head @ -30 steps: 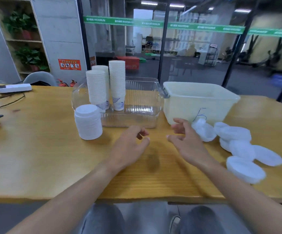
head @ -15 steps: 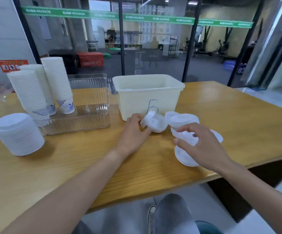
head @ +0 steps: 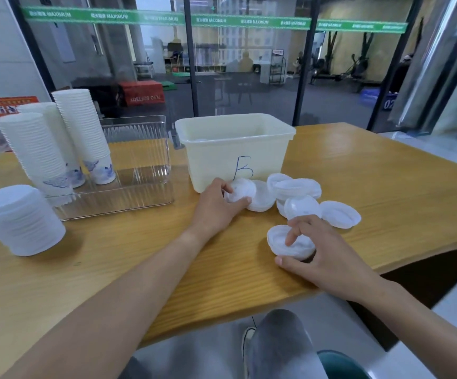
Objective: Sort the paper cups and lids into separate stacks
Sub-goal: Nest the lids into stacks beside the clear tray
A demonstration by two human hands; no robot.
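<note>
Lids lower centre: my left hand now pinches one, right hand grips another; stacking starts.

A wooden desk is seen from above. On it are set a clear tray at the left, a stack of lids just in front of it, a cream bin at centre, and loose lids scattered before the bin.

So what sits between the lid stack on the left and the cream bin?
Head view: the clear tray holding the cup stacks sits between the lid stack and the cream bin.
</note>
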